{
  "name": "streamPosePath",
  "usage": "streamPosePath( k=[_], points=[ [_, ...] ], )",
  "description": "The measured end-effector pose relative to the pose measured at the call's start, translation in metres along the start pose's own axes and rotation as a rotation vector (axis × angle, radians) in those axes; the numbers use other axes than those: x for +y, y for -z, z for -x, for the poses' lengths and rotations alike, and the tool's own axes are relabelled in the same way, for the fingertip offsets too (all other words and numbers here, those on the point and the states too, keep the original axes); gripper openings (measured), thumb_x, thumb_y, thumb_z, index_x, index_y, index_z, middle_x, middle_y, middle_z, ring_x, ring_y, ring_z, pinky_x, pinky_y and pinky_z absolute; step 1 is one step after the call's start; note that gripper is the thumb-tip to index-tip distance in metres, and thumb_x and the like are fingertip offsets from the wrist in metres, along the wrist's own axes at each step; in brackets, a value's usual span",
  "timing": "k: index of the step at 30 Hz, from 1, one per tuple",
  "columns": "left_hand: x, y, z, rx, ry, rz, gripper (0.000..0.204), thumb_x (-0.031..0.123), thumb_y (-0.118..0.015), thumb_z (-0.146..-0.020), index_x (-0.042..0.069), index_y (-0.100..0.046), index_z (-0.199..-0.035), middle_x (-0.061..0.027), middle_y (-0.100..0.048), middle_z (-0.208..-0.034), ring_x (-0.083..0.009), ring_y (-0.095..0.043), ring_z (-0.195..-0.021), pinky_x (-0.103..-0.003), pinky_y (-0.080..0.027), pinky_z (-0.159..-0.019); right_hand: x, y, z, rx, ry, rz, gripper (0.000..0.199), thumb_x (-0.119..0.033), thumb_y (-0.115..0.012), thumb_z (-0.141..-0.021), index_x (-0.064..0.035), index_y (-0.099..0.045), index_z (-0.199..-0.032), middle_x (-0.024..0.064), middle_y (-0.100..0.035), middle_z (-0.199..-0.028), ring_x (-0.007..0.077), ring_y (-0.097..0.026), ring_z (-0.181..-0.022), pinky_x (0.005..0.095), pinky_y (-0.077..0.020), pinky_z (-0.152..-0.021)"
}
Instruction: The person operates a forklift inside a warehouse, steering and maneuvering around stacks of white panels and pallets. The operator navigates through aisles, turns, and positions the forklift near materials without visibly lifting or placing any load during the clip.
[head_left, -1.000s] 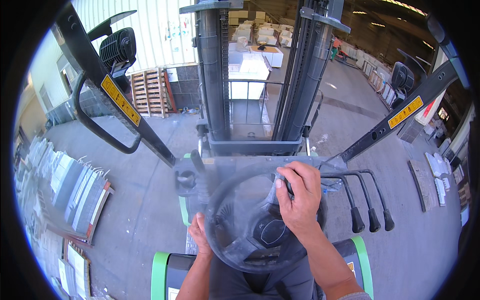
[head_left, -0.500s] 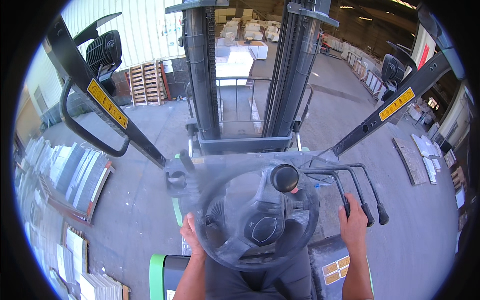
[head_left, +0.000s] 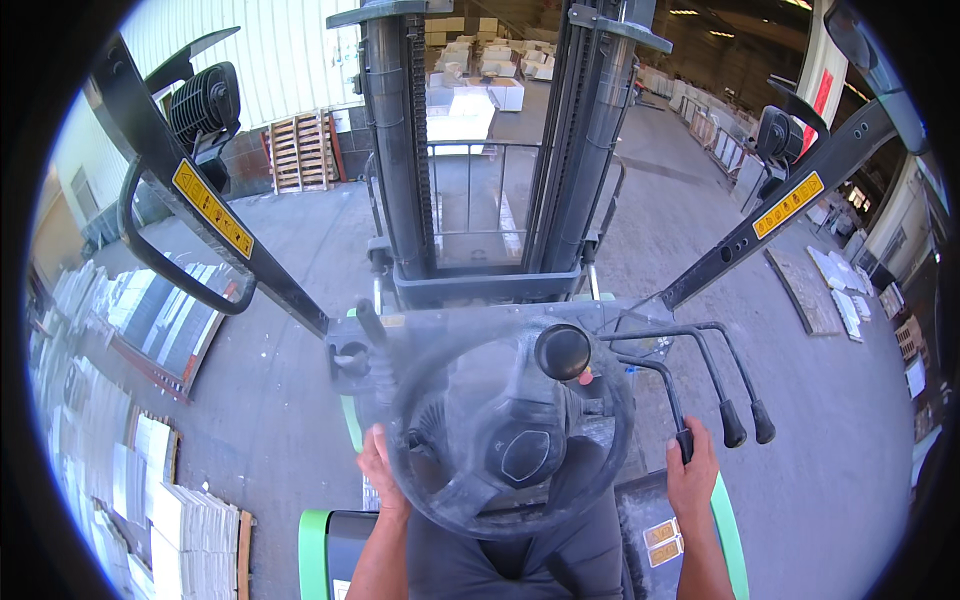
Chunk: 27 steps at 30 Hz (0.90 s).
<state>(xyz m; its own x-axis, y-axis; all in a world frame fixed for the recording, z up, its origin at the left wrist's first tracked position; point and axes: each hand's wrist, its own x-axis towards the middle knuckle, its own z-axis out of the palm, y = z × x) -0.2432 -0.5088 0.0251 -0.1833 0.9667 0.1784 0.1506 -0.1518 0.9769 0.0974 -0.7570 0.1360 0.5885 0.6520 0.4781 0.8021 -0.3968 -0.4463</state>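
My left hand (head_left: 381, 472) is closed at the left side of the black steering wheel (head_left: 623, 450), its fingers partly hidden by the rim. A round black knob (head_left: 563, 352) stands on the wheel's upper right. My right hand (head_left: 692, 468) is wrapped around the black grip of the nearest control lever (head_left: 664, 378). Two more levers (head_left: 728, 385) with black grips stand to its right, untouched. Ahead rises the forklift's dark mast (head_left: 590, 150), with a metal guard frame (head_left: 480, 147) between its uprights.
Stacked pale slabs (head_left: 195, 535) and a pallet of slabs (head_left: 165, 325) lie on the left. Wooden pallets (head_left: 300, 150) lean by the wall. Flat panels (head_left: 800, 290) lie on the right. White blocks (head_left: 460, 115) stand ahead, by the warehouse entrance.
My right hand has drawn the nearest lever back toward me, away from the other two. Ground, slabs and pallets have shifted up the view, farther from the forklift. My left hand stays by the wheel.
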Motion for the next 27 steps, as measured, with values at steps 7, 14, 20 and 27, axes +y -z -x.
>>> streamPosePath(
  k=[7,14,20,27],
  points=[
    [0.009,0.068,0.01,0.03,-0.045,-0.005,0.045,0.027,-0.046,-0.108,-0.002,-0.057,-0.076,-0.0113,-0.058,-0.06,-0.0177,-0.048,-0.052,-0.04,-0.042,-0.053,-0.122,0.032,0.009,0.262,0.139,-0.233,0.047,-0.014,-0.065,-0.095,0.0035,-0.055,-0.138,0.0199,-0.059,-0.139,0.0358,-0.056,-0.13,0.0454,-0.0412,-0.11],
    [-0.018,0.161,0.073,-0.086,-0.058,-0.022,0.042,0.029,-0.05,-0.107,-0.001,-0.069,-0.086,-0.0216,-0.066,-0.075,-0.0364,-0.064,-0.066,-0.047,-0.049,-0.065,-0.228,0.005,0.094,0.076,0.308,-0.465,0.055,-0.022,-0.066,-0.093,0.0,-0.055,-0.142,0.0187,-0.056,-0.145,0.0332,-0.053,-0.132,0.0453,-0.0413,-0.11],
    [0.047,0.17,0.128,-0.067,-0.07,0.074,0.043,0.027,-0.048,-0.109,0.0,-0.06,-0.077,-0.0099,-0.059,-0.062,-0.0133,-0.047,-0.058,-0.038,-0.041,-0.054,-0.295,0.073,0.032,0.272,0.554,-0.475,0.018,-0.003,-0.078,-0.078,-0.0046,-0.07,-0.094,0.0075,-0.07,-0.095,0.0304,-0.066,-0.089,0.0417,-0.0539,-0.079],
    [0.173,0.16,0.194,0.091,-0.202,0.06,0.039,0.032,-0.052,-0.108,0.001,-0.062,-0.086,-0.0035,-0.058,-0.073,-0.0117,-0.052,-0.063,-0.028,-0.042,-0.055,-0.273,0.219,0.008,0.397,0.591,-0.504,0.018,-0.002,-0.079,-0.079,-0.0082,-0.071,-0.093,0.0061,-0.068,-0.089,0.0274,-0.064,-0.08,0.0378,-0.0519,-0.067]
  ],
)
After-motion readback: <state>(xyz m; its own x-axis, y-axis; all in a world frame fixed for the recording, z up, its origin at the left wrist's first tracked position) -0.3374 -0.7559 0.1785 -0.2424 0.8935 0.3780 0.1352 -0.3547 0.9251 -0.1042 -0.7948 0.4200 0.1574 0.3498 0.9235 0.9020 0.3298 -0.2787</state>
